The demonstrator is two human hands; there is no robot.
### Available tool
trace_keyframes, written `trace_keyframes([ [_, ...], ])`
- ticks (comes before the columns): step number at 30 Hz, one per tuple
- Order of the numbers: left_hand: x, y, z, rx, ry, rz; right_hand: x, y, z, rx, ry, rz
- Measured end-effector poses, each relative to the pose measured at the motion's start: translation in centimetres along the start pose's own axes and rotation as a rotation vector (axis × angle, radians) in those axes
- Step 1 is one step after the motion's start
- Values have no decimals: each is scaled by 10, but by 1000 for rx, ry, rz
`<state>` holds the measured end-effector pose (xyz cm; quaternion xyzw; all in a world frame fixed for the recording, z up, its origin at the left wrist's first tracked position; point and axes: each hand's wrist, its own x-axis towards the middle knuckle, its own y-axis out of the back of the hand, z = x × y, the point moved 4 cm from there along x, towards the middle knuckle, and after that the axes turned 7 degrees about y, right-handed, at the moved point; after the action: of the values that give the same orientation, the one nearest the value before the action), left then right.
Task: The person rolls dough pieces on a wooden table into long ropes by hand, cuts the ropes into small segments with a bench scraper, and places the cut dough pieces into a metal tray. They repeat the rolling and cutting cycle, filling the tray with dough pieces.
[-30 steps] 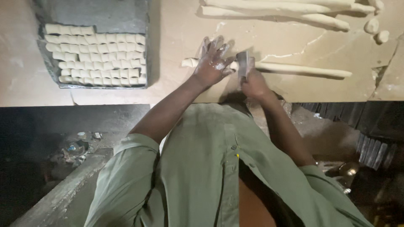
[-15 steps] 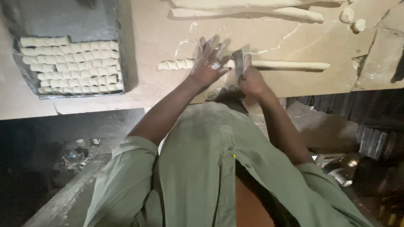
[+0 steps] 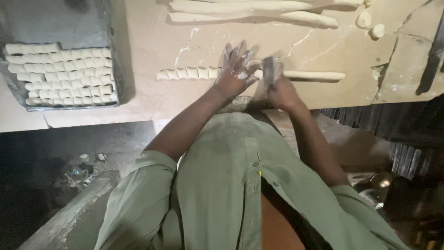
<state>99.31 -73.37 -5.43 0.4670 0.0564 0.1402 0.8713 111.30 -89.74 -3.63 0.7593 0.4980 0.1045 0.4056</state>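
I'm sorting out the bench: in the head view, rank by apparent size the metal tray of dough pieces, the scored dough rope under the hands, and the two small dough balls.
1. Grey metal tray
2. Pale scored dough rope
3. Small round dough balls, both alike

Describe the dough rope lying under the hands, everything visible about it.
The dough rope is a pale, soft-looking strip lying flat and roughly crosswise on the tan stone counter. Its left stretch is already cut into a row of small pillow-shaped pieces that sit end to end; its right stretch is uncut and smooth. The floury left hand rests spread over its middle, and the right hand holds a flat metal blade at the cut point.
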Motion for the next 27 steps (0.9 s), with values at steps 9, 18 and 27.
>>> trace_keyframes([
  [9,16,-29,24,34,3,-13,-14,31,11,27,-29,-110],
  [18,39,-46,57,31,-47,-1,-29,63,47,151,26,110],
  [27,58,-55,92,34,-11,-75,-46,76,92,67,-332,-89],
])
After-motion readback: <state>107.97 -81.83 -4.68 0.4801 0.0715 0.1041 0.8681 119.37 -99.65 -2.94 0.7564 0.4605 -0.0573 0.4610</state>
